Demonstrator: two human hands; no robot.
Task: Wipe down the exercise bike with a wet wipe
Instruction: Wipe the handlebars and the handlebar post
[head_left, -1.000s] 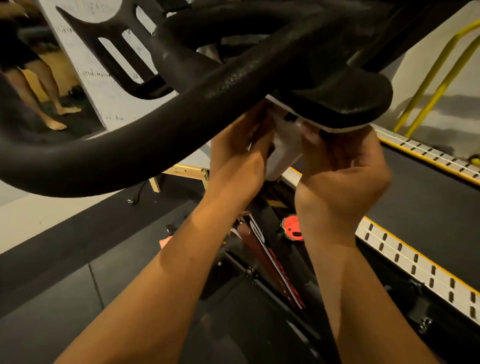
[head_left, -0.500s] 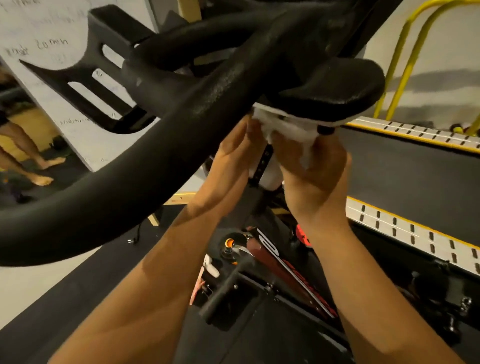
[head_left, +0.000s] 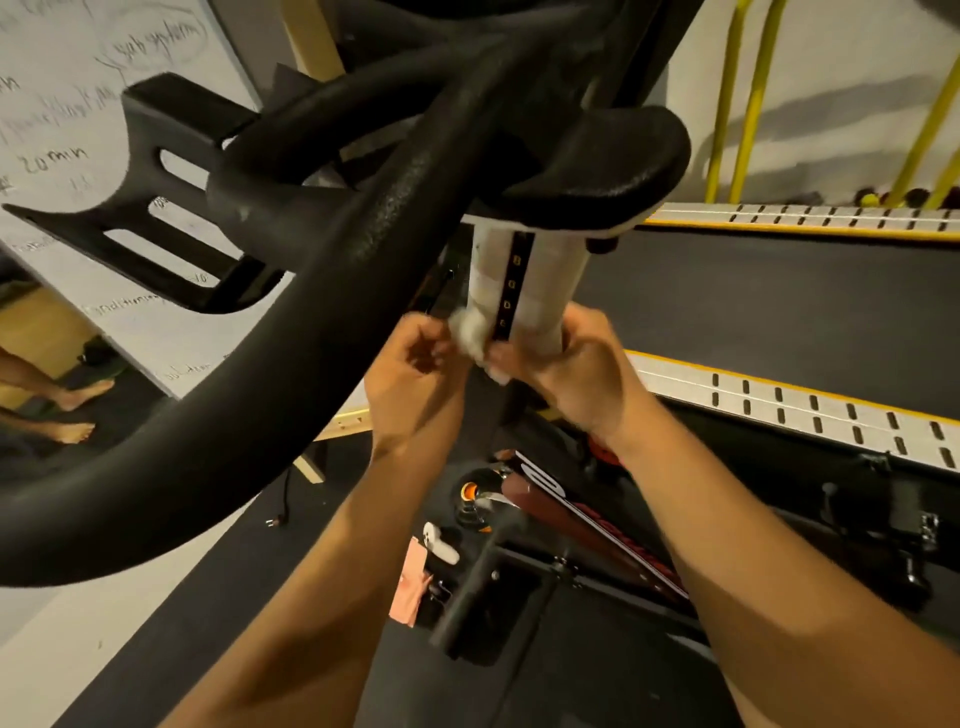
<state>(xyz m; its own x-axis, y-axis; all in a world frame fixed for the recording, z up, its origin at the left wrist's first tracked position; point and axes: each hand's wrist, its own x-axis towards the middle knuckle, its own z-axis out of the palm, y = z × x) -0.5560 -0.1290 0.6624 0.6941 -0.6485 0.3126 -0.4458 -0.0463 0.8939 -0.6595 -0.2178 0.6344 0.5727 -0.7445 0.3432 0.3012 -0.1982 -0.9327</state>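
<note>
L hand (head_left: 415, 364) fingers pinched | R hand (head_left: 566, 364) curled, gripping

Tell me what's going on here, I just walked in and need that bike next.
A person is wiping the exercise bike. Both hands are on the white post under the black handlebars. The left hand and right hand pinch a crumpled white wipe against the post's lower part, beside its black numbered strip.

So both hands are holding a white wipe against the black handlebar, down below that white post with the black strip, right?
Not quite. The head view shows the left hand and right hand pressing the white wipe against the white post itself, beside its black strip. The black handlebar sweeps past on the left, with neither hand on it.
</note>
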